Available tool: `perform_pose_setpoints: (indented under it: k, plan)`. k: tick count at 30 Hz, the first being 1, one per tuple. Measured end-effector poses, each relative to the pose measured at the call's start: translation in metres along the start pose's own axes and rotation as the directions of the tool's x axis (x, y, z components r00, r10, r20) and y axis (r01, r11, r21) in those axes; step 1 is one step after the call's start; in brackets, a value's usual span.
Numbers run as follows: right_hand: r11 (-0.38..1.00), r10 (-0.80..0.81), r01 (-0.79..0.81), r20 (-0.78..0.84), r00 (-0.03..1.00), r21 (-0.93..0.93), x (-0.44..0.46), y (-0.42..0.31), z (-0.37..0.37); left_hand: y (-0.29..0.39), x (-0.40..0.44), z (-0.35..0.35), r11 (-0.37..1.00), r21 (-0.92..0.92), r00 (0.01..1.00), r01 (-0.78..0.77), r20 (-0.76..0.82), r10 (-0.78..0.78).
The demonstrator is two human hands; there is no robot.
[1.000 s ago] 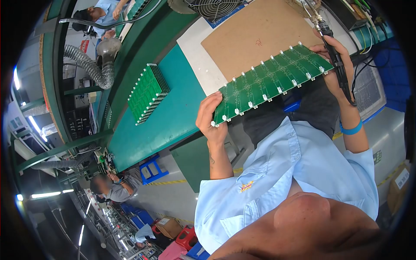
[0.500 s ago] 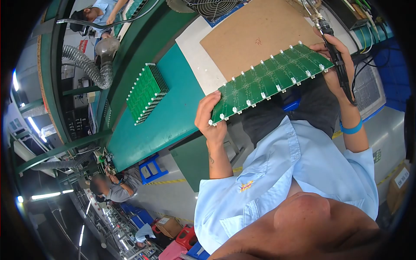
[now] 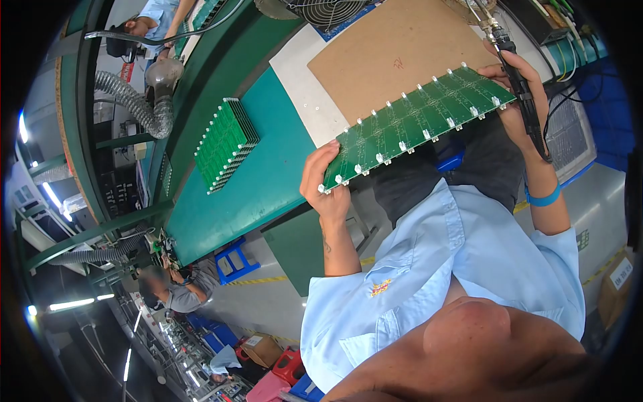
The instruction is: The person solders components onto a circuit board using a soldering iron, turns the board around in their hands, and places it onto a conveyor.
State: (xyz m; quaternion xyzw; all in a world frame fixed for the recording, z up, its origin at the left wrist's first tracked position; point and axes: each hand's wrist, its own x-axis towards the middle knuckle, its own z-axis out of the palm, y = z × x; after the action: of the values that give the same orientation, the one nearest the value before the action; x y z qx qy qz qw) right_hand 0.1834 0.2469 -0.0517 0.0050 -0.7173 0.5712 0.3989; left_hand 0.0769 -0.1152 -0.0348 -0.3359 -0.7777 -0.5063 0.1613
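A green circuit board panel [image 3: 408, 124] with small white connectors along its two long edges is held tilted above my lap, in front of the bench edge. My left hand [image 3: 321, 173] is closed on its left end, fingers on top. At the other end, my right hand [image 3: 519, 90] grips the board's right edge. A black soldering iron [image 3: 526, 100] lies across that same hand, between the thumb and fingers, its metal end pointing away from me. To the left on the green mat rests a stack of similar boards [image 3: 226, 144].
Brown cardboard [image 3: 395, 53] and a white sheet [image 3: 305, 80] cover part of the green bench mat [image 3: 268, 174]. A fan [image 3: 329, 12] stands at the back. A flexible duct [image 3: 127, 100] hangs beyond the bench. Co-workers sit farther off, one in a blue shirt [image 3: 159, 17].
The board has tilted slightly, its near edge shifting a little to the left. Both hands keep their hold, and the stack stays in place.
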Motion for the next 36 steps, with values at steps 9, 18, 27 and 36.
perform_pose_setpoints:
  k: [9,18,27,36]
  plan:
    - [1.0,0.003,-0.003,0.01,1.0,-0.03,0.0,-0.001,-0.001,-0.001,-0.001,0.0,1.0,-0.025,1.0,0.006,-0.007,-0.006]
    - [0.998,-0.032,0.033,-0.024,0.999,0.054,0.01,-0.009,0.009,0.005,-0.002,-0.012,0.998,-0.048,0.998,-0.036,-0.044,0.034]
    - [0.996,-0.068,0.065,0.042,0.997,0.061,0.023,-0.009,0.036,0.03,-0.025,-0.056,0.955,-0.176,0.922,0.238,-0.268,-0.28]
    - [0.987,-0.039,0.036,0.013,0.999,0.155,0.033,0.0,0.024,0.018,0.034,-0.162,0.852,-0.25,0.663,0.46,-0.541,-0.517]
